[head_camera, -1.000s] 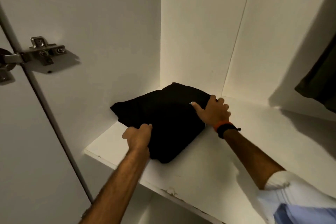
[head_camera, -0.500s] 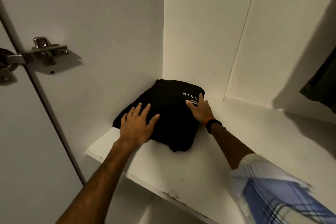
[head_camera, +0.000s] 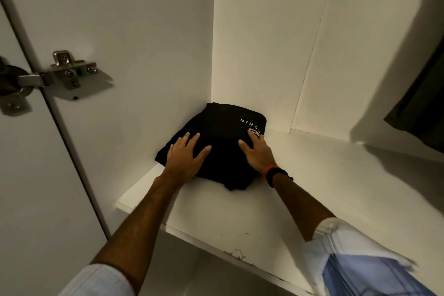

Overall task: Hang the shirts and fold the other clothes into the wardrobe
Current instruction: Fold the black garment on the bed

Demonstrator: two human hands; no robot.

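At the centre of the frame, a person's left hand [head_camera: 185, 158] and right hand [head_camera: 258, 152] are pressing flat, fingers spread and gripping nothing, on a folded black garment [head_camera: 223, 137] in the white shelf's [head_camera: 336, 187] back corner, apparently finishing stowing it; letting go likely follows.

White wardrobe interior: a side panel [head_camera: 134, 31] meets the back panel [head_camera: 264, 43] at a corner above a chipped white shelf [head_camera: 240, 218]. A metal hinge [head_camera: 64, 72] joins the door [head_camera: 28, 187] at left. Dim, warm light.
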